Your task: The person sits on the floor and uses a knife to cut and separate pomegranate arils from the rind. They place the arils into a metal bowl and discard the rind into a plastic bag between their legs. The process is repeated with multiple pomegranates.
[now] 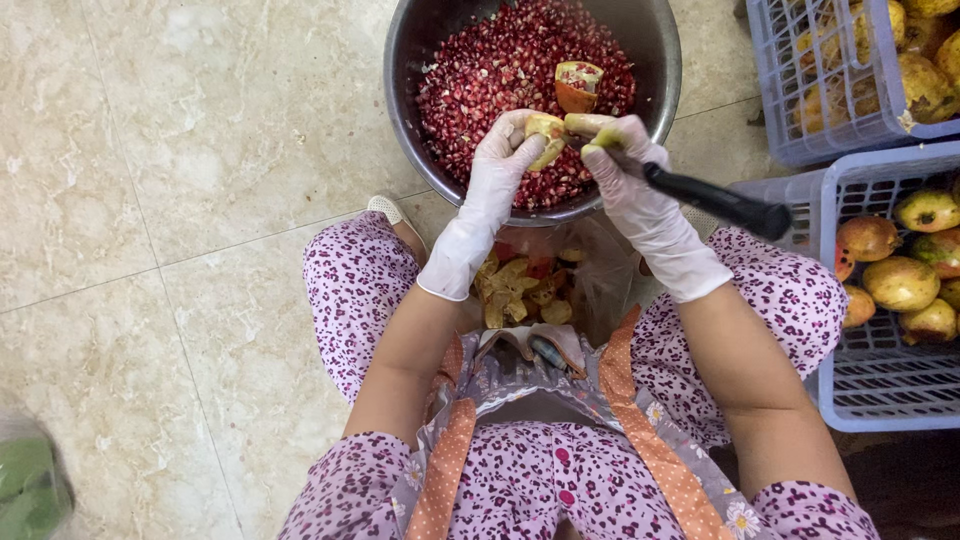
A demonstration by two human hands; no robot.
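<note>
We hold a piece of pomegranate rind (pixel 545 132) over the near half of the steel bowl (pixel 400 60), which sits on the tiled floor (pixel 200 200) between our knees. The left hand (pixel 505 150), in a white glove, curls its fingers around the piece from the left and pinches it. The right hand (pixel 625 150), also gloved, pinches the same piece with thumb and forefinger while the other fingers close on the black handle of a knife (pixel 715 200); the blade is hidden behind the glove.

Progress, by our judgement: well along. The bowl is nearly full of red arils (pixel 490 70), and one emptied shell (pixel 578 85) lies on top of them. A clear bag (pixel 520 290) below the bowl holds a heap of yellow peel scraps. Still to do: whole pomegranates (pixel 900 282) fill the blue crates (pixel 880 390) on our right.

Orientation: the knife's long axis runs from the bowl toward lower right, its handle end pointing at the nearer crate. The rind piece is too covered to give an axis.
</note>
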